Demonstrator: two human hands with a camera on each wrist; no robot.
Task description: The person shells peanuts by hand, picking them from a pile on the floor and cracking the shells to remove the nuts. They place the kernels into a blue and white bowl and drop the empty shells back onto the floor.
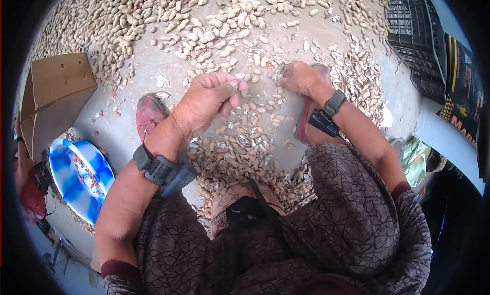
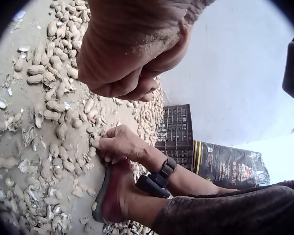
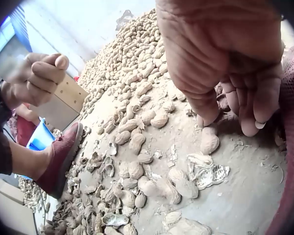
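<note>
My left hand (image 1: pixel 212 98) is held above the floor, fingers curled and thumb tip against the index finger; anything inside is hidden. In the right wrist view the same left hand (image 3: pixel 41 78) looks like a loose fist. My right hand (image 1: pixel 301 78) reaches down beside the right shoe (image 1: pixel 308 119). Its fingers (image 3: pixel 247 110) point at the floor, spread from the thumb side, with fingertips right at an unshelled peanut (image 3: pixel 209 141). Small reddish pieces (image 3: pixel 223 103) show in shadow among the fingers. Split shells (image 3: pixel 210 174) and whole peanuts (image 1: pixel 222 34) lie around.
A blue-and-white basin (image 1: pixel 71 180) with reddish kernels and a cardboard box (image 1: pixel 61 88) stand at left. Discarded shells (image 1: pixel 240 157) pile between my feet. At right are a black crate (image 1: pixel 416 34) and a printed black sack (image 1: pixel 462 90). Another person's arm (image 1: pixel 23 159) shows far left.
</note>
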